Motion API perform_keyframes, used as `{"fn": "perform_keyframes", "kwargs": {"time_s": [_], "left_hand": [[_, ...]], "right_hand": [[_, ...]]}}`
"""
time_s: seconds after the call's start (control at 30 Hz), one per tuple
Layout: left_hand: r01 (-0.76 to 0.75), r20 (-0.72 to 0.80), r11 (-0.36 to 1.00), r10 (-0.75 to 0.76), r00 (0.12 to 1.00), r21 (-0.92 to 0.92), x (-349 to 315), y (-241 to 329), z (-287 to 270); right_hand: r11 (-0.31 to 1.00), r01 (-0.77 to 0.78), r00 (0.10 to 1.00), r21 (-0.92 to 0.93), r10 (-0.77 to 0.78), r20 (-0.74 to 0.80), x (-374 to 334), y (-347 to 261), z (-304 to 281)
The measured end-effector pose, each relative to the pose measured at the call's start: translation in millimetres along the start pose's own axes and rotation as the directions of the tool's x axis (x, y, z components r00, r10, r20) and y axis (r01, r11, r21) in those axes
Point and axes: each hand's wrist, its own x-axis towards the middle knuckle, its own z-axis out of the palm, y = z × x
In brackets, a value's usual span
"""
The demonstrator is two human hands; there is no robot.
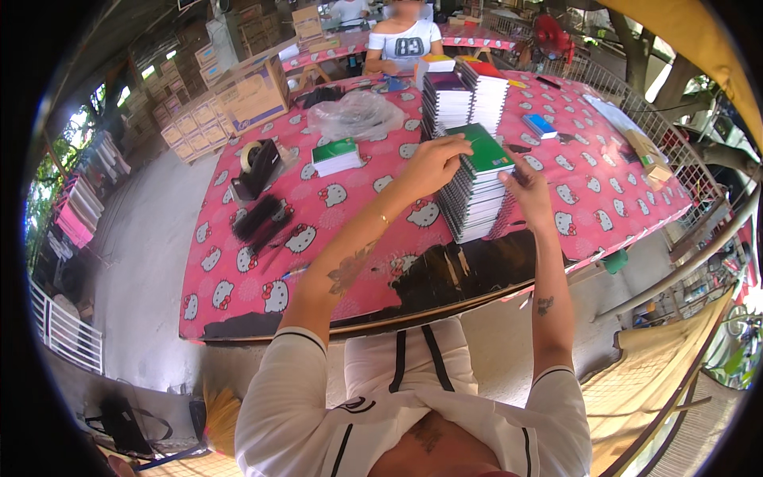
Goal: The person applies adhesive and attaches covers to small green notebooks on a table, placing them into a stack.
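A tall stack of spiral notebooks (pixel 474 208) stands near the table's front edge, with a green-covered notebook (pixel 486 149) on top. My left hand (pixel 435 165) has its fingers bent over the left edge of that green notebook. On the right side, my right hand (pixel 528 188) holds the upper edge of the stack between thumb and fingers; some of its fingers are hidden. Just behind rise further stacks of notebooks, one with a dark purple cover (pixel 447 83) and one with a red cover (pixel 486 69).
On the pink patterned table (pixel 373 262) lie a small green-topped stack (pixel 335 157), a black tape dispenser (pixel 256 171), black wire bundles (pixel 263 222), clear plastic (pixel 356 116) and a blue box (pixel 540 126). Cartons (pixel 253 91) stand at the left edge. A person (pixel 405 44) sits opposite.
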Motion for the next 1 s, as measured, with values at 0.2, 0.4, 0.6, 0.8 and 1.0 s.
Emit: {"fn": "perform_keyframes", "kwargs": {"time_s": [0.2,0.4,0.6,0.8,1.0], "left_hand": [[0.108,0.014,0.994,-0.108,0.994,0.001,-11.7,6.6,-0.1],[0.411,-0.432,0.842,-0.245,0.868,0.349,-81.0,-98.3,-47.2],[0.927,-0.689,0.376,-0.668,0.282,0.015,-248.4,-251.8,-185.0],[0.807,-0.188,0.247,-0.967,0.172,-0.536,-217.0,-301.6,-143.6],[0.889,-0.379,0.313,-0.908,0.177,-0.333,-202.9,-308.1,-133.9]], "right_hand": [[0.884,0.160,0.972,-0.439,-0.219,-0.087,-5.4,-7.5,-2.4],[0.871,0.456,0.847,-0.181,-0.362,0.390,-57.4,-44.3,115.2],[0.964,-0.243,0.884,0.111,0.173,0.435,20.1,124.5,286.9],[0.765,-0.600,0.797,0.234,0.543,0.266,113.7,201.2,309.5],[0.849,-0.480,0.857,0.223,0.398,0.329,139.7,208.0,349.0]]}}
